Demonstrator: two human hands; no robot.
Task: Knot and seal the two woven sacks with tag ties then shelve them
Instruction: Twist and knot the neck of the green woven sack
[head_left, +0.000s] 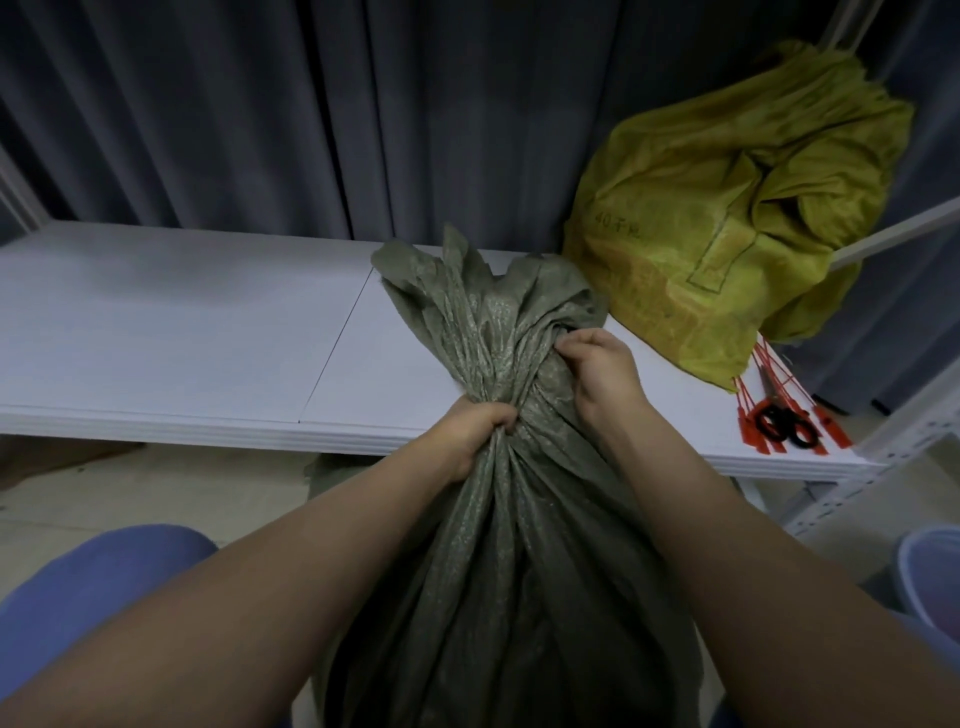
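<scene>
Two bare hands hold the neck of a grey-green woven plastic sack (498, 545). The sack stands upright in front of the person, between the forearms. Its body is lower than the shelf edge and its bottom is out of view.

The left hand (470, 434) grips the bunched neck low down, w/ the fingers (498, 415) clenched tight round the fabric. The right hand (602, 371) is just above it and a bit to the right. Its fingers (571, 345) are curled into the folds and grasp part of the loose top. Above both hands the sack mouth fans out, crumpled, in front of the white flat shelf board (182, 332).

A yellow woven plastic sack (727, 218) sits on this board at the rear right, slumped, w/ its top crumpled. It has faint printed marks on the side. A bundle of thin red plastic tag ties (748, 415) lies at the front right corner of the board, and the upper ends go under the lower edge of the yellow sack. Two black rings (784, 423) lie on the ties, touching each other; I cannot tell what they belong to.

Behind the shelf hangs a dark grey pleated curtain (260, 104). At the right is a white perforated metal upright (883, 467) of the shelf frame. A blue trouser leg (104, 582) shows at the lower left.
</scene>
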